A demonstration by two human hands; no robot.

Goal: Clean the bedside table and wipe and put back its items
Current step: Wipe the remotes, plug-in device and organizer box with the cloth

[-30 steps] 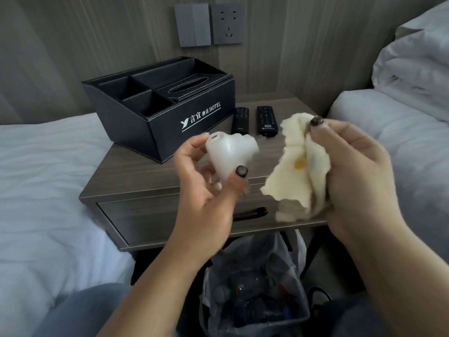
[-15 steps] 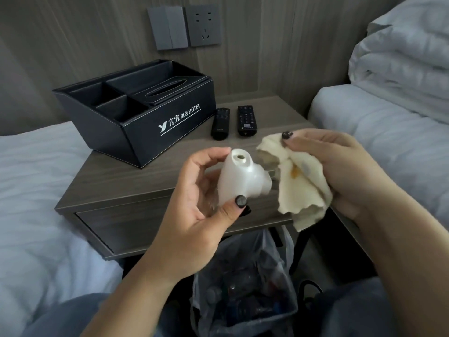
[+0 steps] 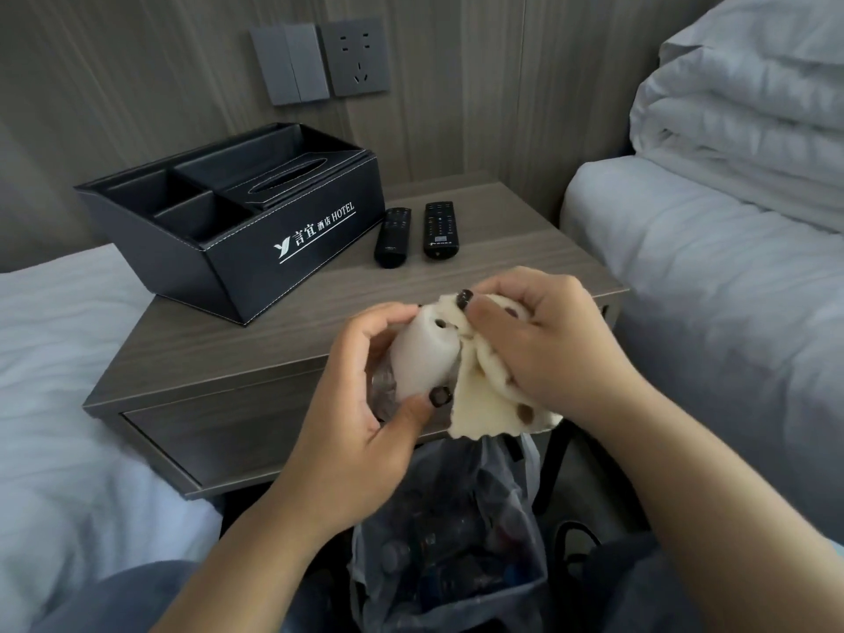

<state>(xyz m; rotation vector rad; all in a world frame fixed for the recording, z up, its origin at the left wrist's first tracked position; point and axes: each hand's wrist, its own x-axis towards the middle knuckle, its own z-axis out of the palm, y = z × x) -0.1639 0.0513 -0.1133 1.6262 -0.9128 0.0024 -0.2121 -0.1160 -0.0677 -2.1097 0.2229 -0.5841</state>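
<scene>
Cloth (image 3: 491, 395) now pressed onto white item (image 3: 422, 354), both grips closed.

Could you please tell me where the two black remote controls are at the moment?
In the head view, the two remote controls lie side by side on the bedside table, just right of the black organiser box.

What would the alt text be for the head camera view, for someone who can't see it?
A person's left hand holds a small white plastic object while the right hand presses a cream cloth against it, above a wooden bedside table. On the table sit a black hotel organizer box and two black remotes; a bagged trash bin stands below.
</scene>
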